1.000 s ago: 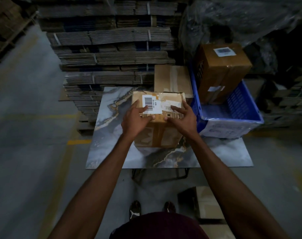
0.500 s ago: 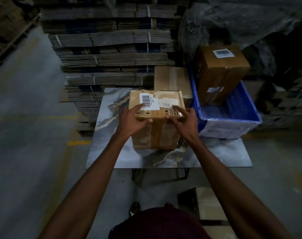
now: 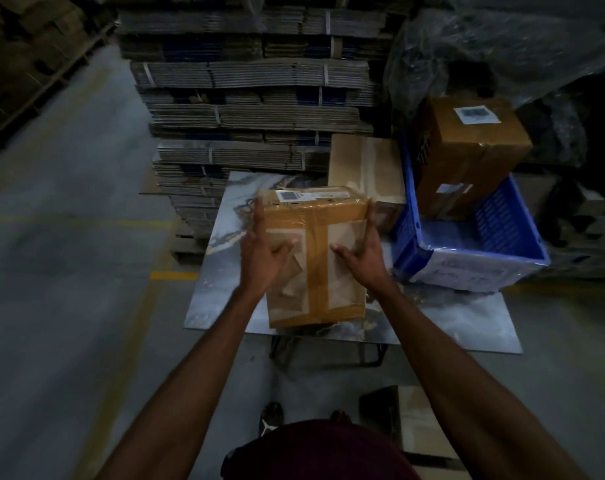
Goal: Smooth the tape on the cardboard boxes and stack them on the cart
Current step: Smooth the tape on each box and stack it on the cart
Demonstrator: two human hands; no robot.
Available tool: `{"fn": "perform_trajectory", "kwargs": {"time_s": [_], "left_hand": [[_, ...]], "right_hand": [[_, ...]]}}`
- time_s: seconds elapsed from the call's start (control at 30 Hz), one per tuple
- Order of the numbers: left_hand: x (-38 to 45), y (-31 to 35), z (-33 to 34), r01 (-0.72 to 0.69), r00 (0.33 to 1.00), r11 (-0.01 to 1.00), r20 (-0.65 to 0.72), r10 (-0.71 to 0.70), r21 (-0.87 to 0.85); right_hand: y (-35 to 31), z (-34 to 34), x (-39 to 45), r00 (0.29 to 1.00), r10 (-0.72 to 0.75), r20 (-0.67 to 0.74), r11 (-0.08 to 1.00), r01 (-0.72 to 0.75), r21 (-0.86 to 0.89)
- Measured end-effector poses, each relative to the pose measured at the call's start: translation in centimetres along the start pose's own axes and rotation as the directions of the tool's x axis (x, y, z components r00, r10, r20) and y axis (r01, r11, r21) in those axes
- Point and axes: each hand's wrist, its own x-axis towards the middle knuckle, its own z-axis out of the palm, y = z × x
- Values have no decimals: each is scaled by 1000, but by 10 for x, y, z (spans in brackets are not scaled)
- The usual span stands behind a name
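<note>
A brown cardboard box [image 3: 316,261], crossed by strips of brown tape, is tipped so its taped face points up at me above the marbled table top [image 3: 450,317]. My left hand [image 3: 263,254] lies flat against the box's left side, fingers straight, thumb on the taped face. On the opposite side, my right hand [image 3: 361,254] presses with straight fingers and its thumb on the tape. The barcode label sits on the far face. A second taped box [image 3: 365,168] stands behind it.
A blue plastic crate [image 3: 467,258] on the table's right holds a tall brown box [image 3: 467,150]. Bundled flat cardboard [image 3: 252,109] is stacked behind the table. Another box [image 3: 422,424] rests on the floor by my feet. Bare concrete floor lies to the left.
The box has been tipped toward me, so its taped face now shows instead of the labelled one. Both hands slid from the top edge to the box's sides.
</note>
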Motion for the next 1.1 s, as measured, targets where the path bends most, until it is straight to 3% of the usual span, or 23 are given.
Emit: {"fn": "perform_trajectory", "kwargs": {"time_s": [0.1,0.2,0.43,0.73,1.1], "left_hand": [[-25,-21,17,47,994,996,91,-54,80],[-39,-37,29,5,988,988,154,-28,152],[-11,-47,15,185,981,972,38,-192,145],[28,-95,-5,313,946,898,-18,-323,308],[112,-131,-11,277,937,911,122,-327,306]], "right_hand": [[14,12,-13,999,42,34,997,-40,-69],[22,21,-19,996,64,59,988,-54,-148],[11,28,5,988,29,150,984,-1,-181],[1,68,41,954,77,289,975,-11,-222],[11,131,118,935,245,256,927,-149,-343]]}}
